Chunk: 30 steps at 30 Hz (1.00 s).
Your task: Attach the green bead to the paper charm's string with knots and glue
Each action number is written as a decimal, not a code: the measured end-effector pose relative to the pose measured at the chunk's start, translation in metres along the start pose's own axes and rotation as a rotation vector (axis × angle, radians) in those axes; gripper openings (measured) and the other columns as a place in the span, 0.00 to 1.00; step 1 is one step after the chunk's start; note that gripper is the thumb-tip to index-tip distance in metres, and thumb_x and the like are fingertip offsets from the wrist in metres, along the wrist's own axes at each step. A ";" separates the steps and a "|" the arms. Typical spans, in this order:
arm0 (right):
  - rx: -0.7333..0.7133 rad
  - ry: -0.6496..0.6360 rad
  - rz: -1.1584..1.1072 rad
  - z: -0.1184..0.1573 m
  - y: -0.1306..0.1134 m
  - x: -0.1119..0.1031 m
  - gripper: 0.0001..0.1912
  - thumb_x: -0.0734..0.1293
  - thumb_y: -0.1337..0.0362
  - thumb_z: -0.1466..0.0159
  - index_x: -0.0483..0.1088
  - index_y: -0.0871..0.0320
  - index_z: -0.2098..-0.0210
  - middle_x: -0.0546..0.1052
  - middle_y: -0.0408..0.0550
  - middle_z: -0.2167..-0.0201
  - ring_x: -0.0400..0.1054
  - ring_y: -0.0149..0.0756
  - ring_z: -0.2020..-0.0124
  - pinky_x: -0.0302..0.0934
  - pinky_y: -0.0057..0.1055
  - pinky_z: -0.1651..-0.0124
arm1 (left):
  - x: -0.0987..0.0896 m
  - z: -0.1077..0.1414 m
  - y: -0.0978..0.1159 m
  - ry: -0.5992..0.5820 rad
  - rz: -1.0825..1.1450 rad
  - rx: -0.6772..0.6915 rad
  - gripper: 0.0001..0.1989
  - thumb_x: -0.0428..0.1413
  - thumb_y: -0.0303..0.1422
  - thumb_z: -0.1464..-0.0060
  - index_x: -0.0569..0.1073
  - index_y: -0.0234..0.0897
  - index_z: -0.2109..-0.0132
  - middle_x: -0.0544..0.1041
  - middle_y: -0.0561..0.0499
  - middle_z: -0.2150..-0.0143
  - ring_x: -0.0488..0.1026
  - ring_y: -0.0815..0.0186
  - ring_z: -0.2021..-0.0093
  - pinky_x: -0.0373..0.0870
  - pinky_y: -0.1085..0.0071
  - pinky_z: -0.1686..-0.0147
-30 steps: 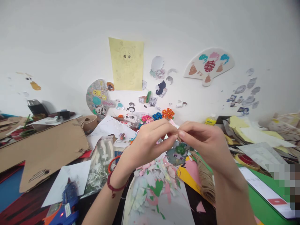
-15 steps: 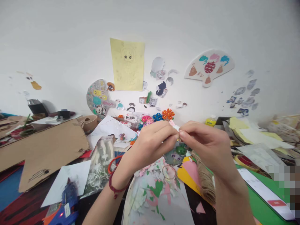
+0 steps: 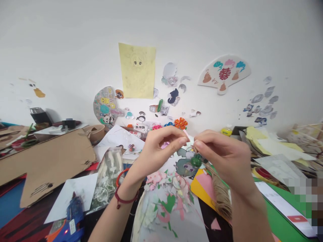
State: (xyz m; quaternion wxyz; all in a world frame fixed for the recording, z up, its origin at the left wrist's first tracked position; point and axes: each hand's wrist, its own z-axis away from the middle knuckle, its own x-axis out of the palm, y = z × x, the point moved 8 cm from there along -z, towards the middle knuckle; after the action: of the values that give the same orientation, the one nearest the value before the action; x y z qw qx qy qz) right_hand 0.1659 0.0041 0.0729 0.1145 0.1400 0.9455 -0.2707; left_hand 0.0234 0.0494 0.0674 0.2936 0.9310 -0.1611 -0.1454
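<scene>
- L hand [image 3: 158,148], center of frame: arched, palm turned inward, thumb and index tips nearly meeting. Can't tell if they pinch anything — a fine thread wouldn't show at this res.
- R hand [image 3: 224,151], just right of center: thumb and fingertips closed in a pinch on the thin upper end of a green charm [image 3: 196,160]. The other fingers are curled in.
- Green charm: center of frame, right below the R fingertips; it seems to hang from them. Prob. gripped by the top b/c the part is tiny, and this leaves the round body uncovered.
- Fingertips of the two hands are near each other but apart, both raised over the desk — prob. for a clear view of small work.
- Behind and below the charm: a cartoon cutout w/ gray-green hair [image 3: 186,167].
- Lower center: white sheet [image 3: 186,222] strewn w/ pink, green and pale paper scraps; it seems to catch the offcuts.
- Right of it: jute twine [image 3: 222,195], within easy reach of the R hand.
- Lower right: phone [image 3: 285,208] lying face up on green sheet [image 3: 275,222].
- Lower left: blue glue gun [image 3: 75,208], red light lit, nose over white paper, perhaps to catch drips.
</scene>
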 end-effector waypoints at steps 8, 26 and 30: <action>-0.036 -0.043 0.050 -0.001 -0.001 0.003 0.08 0.67 0.71 0.33 0.72 0.55 0.69 0.74 0.41 0.71 0.67 0.30 0.69 0.61 0.32 0.66 | 0.007 0.001 -0.016 -0.053 0.210 -0.235 0.04 0.65 0.29 0.45 0.78 0.33 0.66 0.76 0.52 0.69 0.69 0.73 0.70 0.67 0.77 0.69; -0.125 -0.053 0.158 -0.001 -0.010 0.008 0.08 0.68 0.73 0.34 0.70 0.57 0.69 0.74 0.42 0.72 0.66 0.30 0.70 0.61 0.32 0.66 | 0.005 0.003 -0.017 -0.068 0.199 -0.288 0.06 0.69 0.29 0.50 0.79 0.33 0.67 0.75 0.53 0.72 0.68 0.74 0.72 0.67 0.77 0.71; -0.128 -0.051 0.162 -0.001 -0.010 0.008 0.08 0.68 0.73 0.34 0.70 0.56 0.69 0.74 0.42 0.72 0.66 0.30 0.70 0.61 0.32 0.67 | 0.003 0.003 -0.015 -0.059 0.146 -0.282 0.08 0.69 0.31 0.51 0.79 0.33 0.67 0.76 0.53 0.72 0.68 0.73 0.72 0.66 0.77 0.72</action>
State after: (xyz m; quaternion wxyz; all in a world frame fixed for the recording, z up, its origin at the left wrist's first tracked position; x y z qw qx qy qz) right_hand 0.1549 -0.0017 0.0764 0.1687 0.2017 0.9432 -0.2030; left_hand 0.0282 0.0580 0.0558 0.4265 0.8616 -0.2149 -0.1719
